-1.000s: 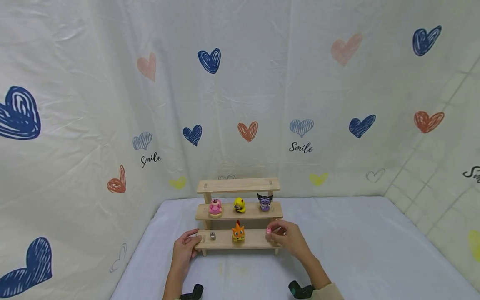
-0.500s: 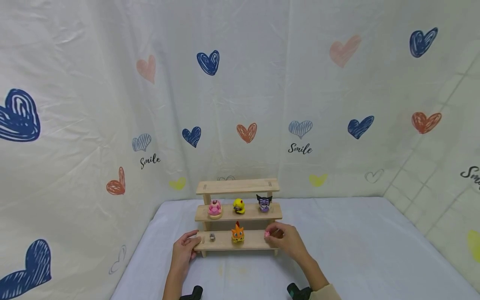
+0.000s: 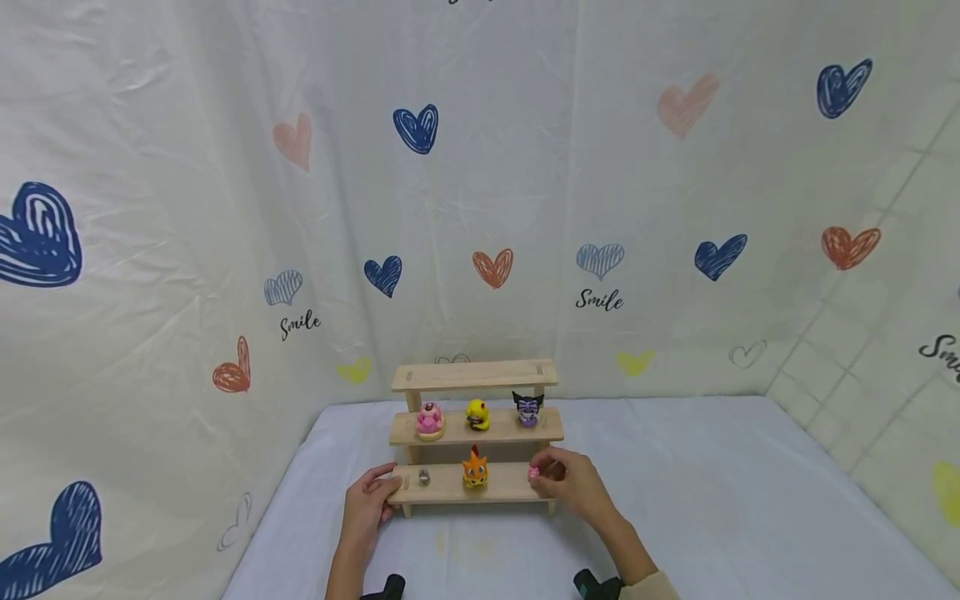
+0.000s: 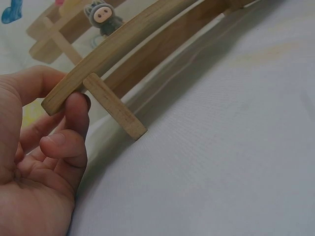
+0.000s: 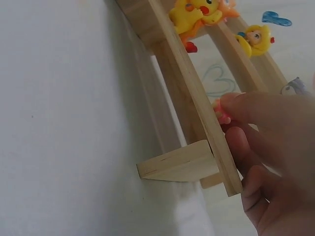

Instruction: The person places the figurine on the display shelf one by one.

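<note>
A three-tier wooden display shelf [image 3: 510,495] stands on the table. My left hand [image 3: 366,503] pinches the left end of its lowest board, thumb on top and fingers beneath in the left wrist view. At that board's right end, my right hand [image 3: 577,483] holds a small pink figurine [image 3: 533,472] between thumb and fingers; in the right wrist view the fingers partly cover the figurine [image 5: 222,112]. A small grey figurine [image 4: 104,18] sits near the board's left end. An orange figurine [image 3: 475,471] stands at its middle.
On the middle tier stand a pink figurine [image 3: 430,422], a yellow one [image 3: 477,415] and a purple one with black ears [image 3: 528,410]. The top board [image 3: 472,377] is behind them. A white cloth [image 3: 720,500] covers the table, and a heart-printed curtain [image 3: 510,183] hangs behind.
My right hand has brought the pink figurine slightly down and toward the board's front. My left hand keeps its hold on the shelf's left end. The head view has shifted a little.
</note>
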Motion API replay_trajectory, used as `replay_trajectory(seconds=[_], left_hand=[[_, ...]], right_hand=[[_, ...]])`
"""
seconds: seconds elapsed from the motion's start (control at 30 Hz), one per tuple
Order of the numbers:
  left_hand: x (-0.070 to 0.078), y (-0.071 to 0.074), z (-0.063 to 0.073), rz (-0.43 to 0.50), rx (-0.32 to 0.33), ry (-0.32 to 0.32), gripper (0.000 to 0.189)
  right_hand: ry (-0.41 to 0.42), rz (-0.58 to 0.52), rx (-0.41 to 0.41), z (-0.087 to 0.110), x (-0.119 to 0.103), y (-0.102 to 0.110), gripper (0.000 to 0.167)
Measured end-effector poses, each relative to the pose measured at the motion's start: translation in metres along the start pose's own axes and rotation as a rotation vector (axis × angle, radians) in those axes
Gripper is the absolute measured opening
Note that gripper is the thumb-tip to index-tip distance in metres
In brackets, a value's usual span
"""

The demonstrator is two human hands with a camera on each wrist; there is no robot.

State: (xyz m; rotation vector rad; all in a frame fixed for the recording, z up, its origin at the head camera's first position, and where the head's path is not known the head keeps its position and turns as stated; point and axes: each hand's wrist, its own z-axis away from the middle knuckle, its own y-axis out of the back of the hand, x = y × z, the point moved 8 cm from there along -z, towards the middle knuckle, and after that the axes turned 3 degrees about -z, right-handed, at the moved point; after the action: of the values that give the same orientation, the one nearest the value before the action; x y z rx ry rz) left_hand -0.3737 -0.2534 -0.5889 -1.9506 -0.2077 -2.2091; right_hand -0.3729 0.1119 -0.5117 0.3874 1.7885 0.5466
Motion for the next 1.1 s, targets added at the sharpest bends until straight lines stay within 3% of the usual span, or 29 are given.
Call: replay_trajectory(seconds=[0.73,0.93,1.1], left_hand=[[-0.002,0.001,0.002,-0.001,0.001,-0.005,0.045],[0.000,0.000,0.002,-0.008,0.006,0.002,0.044],[0.001,0.000,0.002,-0.016,0.006,0.006,0.045]], right_hand=[[-0.017,-0.016,-0.031,0.002,-0.003,0.003,0.017],[0.008,-0.043,-0.038,0.002,-0.004,0.013,0.017],[0.013,-0.047,0.004,0.002,-0.004,0.031,0.012]])
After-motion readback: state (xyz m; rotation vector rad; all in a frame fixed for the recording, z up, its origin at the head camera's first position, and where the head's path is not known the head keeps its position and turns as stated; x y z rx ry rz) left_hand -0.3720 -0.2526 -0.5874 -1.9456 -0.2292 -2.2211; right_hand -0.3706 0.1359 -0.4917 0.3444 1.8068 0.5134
